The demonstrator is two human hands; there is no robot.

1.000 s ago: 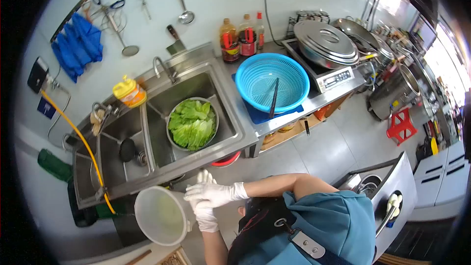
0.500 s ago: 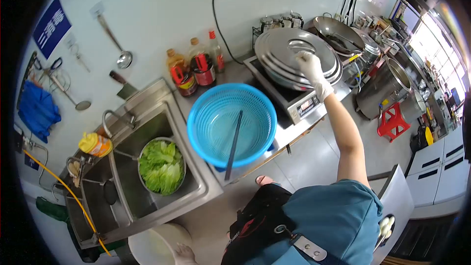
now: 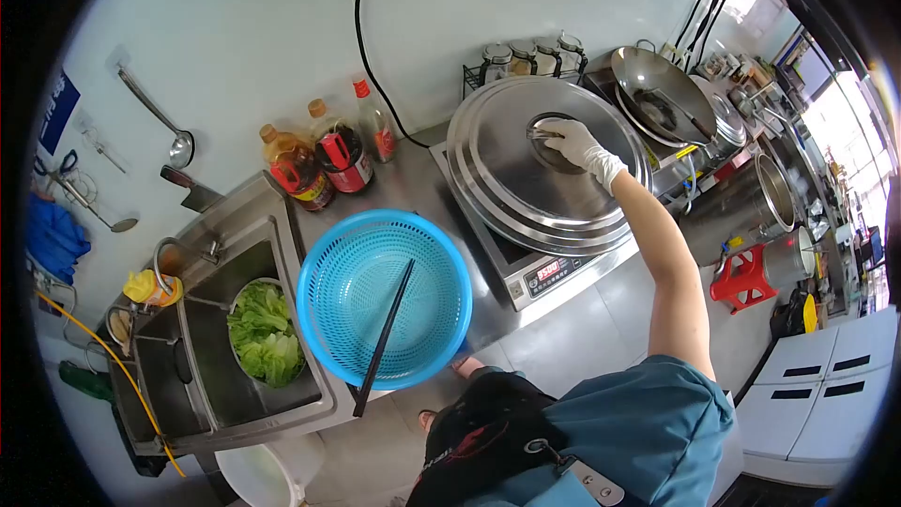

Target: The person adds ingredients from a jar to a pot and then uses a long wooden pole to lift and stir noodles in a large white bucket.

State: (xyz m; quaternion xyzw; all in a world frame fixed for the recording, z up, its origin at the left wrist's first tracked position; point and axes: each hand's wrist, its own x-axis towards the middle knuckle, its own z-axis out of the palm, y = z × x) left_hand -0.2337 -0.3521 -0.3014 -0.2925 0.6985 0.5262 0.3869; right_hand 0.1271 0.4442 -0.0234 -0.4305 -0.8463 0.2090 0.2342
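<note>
My right hand [image 3: 577, 146], in a white glove, is closed on the handle of a large steel lid [image 3: 497, 145]. The lid lies over a wide pot on an induction cooker [image 3: 549, 274] with a lit red display. Left of the cooker stands a blue basket [image 3: 319, 319] with a pair of dark chopsticks [image 3: 385, 338] leaning across it. Leafy lettuce [image 3: 267, 333] fills a round bowl in the sink [image 3: 221, 399]. My left hand is not in view.
Sauce bottles [image 3: 343, 155] stand by the wall behind the basket. Lidded jars [image 3: 522, 58] and a wok [image 3: 662, 94] are beyond the lid. A red stool [image 3: 743, 280] is on the floor at right. A white bucket [image 3: 267, 469] stands below the sink.
The view has shifted toward the cooker. The lid looks larger and flatter, with my right hand still on its handle. My left hand, low by the bucket before, has left the view.
</note>
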